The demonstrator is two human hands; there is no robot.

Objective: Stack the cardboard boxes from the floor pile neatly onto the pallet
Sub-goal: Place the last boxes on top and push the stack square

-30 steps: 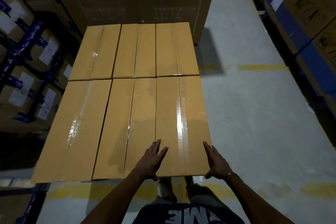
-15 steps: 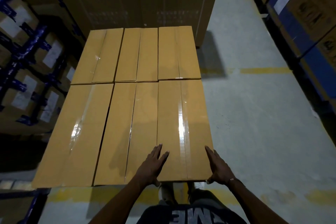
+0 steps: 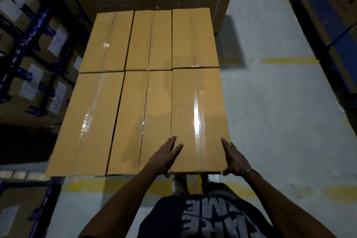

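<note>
Cardboard boxes (image 3: 148, 91) laid in 2 rows of 3, tops flush, tape seams glossy. Nearest right box (image 3: 199, 121) flanked at its near end: left hand (image 3: 164, 158) laid flat on top, fingers spread; right hand (image 3: 234, 159) pressed straight-fingered against right edge. Grey floor (image 3: 280, 121) seen to right.

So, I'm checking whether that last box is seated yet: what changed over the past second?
Little changed. The near right box slid slightly forward until its far end met the back row. The left hand stays flat on its near left corner, and the right hand still presses its right edge. Nothing was let go, and the other boxes did not move.
</note>
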